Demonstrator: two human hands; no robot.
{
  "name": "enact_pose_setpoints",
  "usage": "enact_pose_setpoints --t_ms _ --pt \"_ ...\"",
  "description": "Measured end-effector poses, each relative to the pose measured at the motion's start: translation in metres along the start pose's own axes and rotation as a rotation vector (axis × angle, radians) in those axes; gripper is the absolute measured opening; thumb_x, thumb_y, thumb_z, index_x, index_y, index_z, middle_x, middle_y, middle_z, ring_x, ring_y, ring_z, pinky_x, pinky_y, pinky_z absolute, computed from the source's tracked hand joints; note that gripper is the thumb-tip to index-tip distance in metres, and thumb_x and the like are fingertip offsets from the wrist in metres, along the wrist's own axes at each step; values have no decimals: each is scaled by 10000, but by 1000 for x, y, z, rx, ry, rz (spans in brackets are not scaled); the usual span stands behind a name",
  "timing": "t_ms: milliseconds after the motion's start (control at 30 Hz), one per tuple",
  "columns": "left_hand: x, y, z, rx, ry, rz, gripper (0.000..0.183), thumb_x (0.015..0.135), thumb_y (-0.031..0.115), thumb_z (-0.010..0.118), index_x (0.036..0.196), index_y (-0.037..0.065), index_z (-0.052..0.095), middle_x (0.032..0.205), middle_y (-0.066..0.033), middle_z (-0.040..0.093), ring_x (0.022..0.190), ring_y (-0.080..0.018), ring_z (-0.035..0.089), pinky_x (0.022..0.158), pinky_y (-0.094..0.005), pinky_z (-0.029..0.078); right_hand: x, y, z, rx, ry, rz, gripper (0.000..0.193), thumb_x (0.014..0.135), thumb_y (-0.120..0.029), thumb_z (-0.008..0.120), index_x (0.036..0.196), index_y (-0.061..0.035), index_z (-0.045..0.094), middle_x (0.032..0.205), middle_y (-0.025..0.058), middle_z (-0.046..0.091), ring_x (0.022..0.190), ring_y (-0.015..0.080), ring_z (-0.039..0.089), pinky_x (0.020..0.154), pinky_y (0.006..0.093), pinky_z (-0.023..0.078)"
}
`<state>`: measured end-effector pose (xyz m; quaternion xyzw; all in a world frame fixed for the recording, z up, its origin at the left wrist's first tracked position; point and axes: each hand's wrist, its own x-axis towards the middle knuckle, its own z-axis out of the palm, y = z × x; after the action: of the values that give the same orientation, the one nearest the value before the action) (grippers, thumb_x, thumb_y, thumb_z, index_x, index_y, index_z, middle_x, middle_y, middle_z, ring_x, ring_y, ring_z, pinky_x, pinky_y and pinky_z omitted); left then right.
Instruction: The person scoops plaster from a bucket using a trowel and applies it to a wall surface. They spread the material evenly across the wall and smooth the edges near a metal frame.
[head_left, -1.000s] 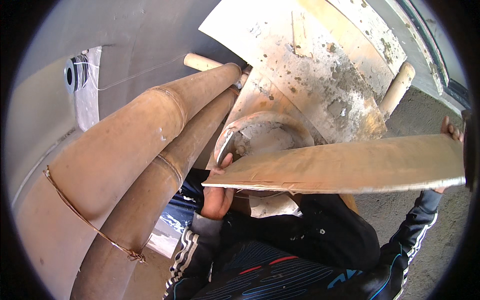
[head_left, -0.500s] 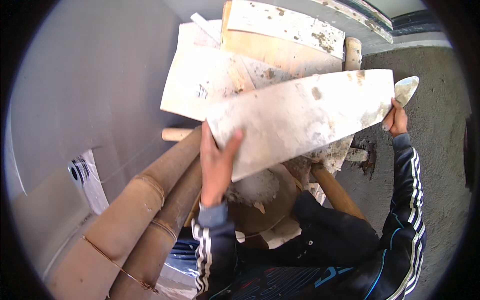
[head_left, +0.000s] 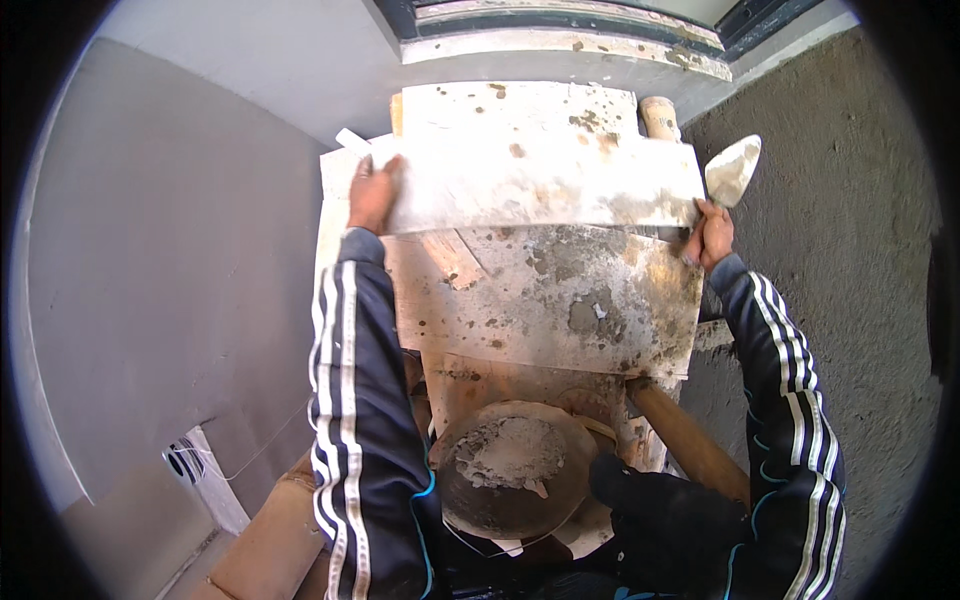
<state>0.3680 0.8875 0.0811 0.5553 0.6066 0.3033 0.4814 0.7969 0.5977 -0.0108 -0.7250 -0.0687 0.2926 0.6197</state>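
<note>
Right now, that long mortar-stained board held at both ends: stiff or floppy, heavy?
The long mortar-stained board probably stays stiff: it spans from left hand to right hand with little sag. Likely light for its size, being thin. Dried splatter suggests a gritty, non-slippery grip, though the right hand also holds a trowel.

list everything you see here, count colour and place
plank: 1, whitish, mortar-stained, held across the top by both hands
boards: a few, pale, spattered grey, stacked under the plank
trowel: 1, mortar-coated, in the right hand
pan: 1, dark, round, holds grey mortar, bottom centre
poles: 2 seen, tan, one top right, one lower right
wall: grey rough plaster, right
panel: grey, smooth, left
left hand: on the plank's left end
right hand: at the plank's right end, gripping the trowel
</note>
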Motion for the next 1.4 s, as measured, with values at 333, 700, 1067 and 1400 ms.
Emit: enact_pose_setpoints --t_ms 333,700,1067,1400 --pt "-20 -122 -79 667 543 277 563 789 249 636 1262 -11 474 1214 -232 539 1173 -352 484 979 -419 392 -16 0 -22 -572 7 -14 396 813 -267 627 1073 17 534 1007 168 586 922 276 559 849 392 433" --pt "-24 -153 -113 1001 409 -346 958 764 743 425 1282 -63 402 1315 -284 418 1246 -403 377 1035 -458 310 -21 69 -92 -356 -9 204 357 800 -236 664 1036 -8 523 955 99 587 852 222 565 782 354 456" --pt "-57 -119 -100 890 628 -584 988 745 800 368 1291 -20 441 1276 -248 487 1213 -392 431 1015 -478 331 -9 60 -76 -692 41 24 404 771 -254 668 1025 43 563 1001 207 628 982 323 596 879 381 434" --pt "-31 -125 -135 877 421 -266 933 774 730 424 1218 -86 516 1249 -258 521 1200 -382 473 1013 -437 356 -11 72 -68 -819 141 -48 471 777 -304 662 1074 48 564 1029 214 629 968 327 610 869 375 451"
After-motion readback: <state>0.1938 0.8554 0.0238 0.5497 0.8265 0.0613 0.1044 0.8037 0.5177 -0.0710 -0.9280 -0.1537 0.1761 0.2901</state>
